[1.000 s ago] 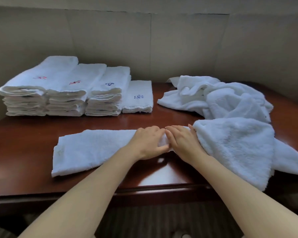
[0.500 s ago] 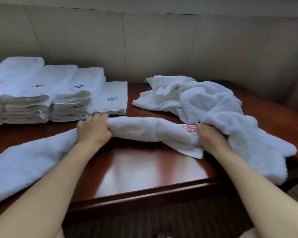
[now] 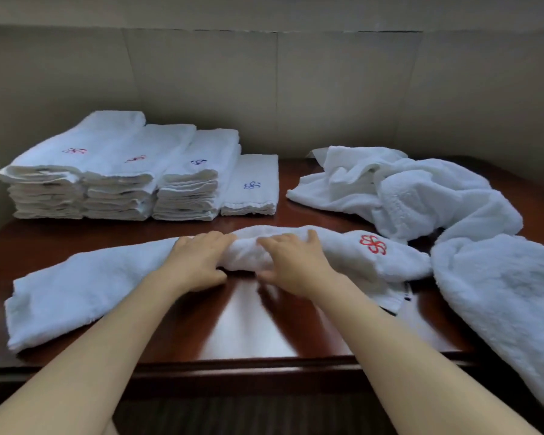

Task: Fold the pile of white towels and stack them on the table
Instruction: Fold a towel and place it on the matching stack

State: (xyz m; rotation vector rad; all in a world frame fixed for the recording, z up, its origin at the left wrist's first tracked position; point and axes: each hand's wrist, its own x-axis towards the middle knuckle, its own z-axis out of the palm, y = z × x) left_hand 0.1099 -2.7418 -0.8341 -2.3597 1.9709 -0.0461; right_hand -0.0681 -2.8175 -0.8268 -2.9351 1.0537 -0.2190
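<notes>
The dark polished wooden table (image 3: 264, 334) is cut off at the bottom edge, and the loose heap of unfolded white towels (image 3: 427, 196) runs out of view at right. The long white terry towel with a red flower emblem (image 3: 85, 284) lies across the table's front, its middle bunched and partly hidden under both hands. The left hand (image 3: 198, 262) and blurred right hand (image 3: 291, 265), well apart half a second ago, now grip that bunch side by side, fingers curled.
</notes>
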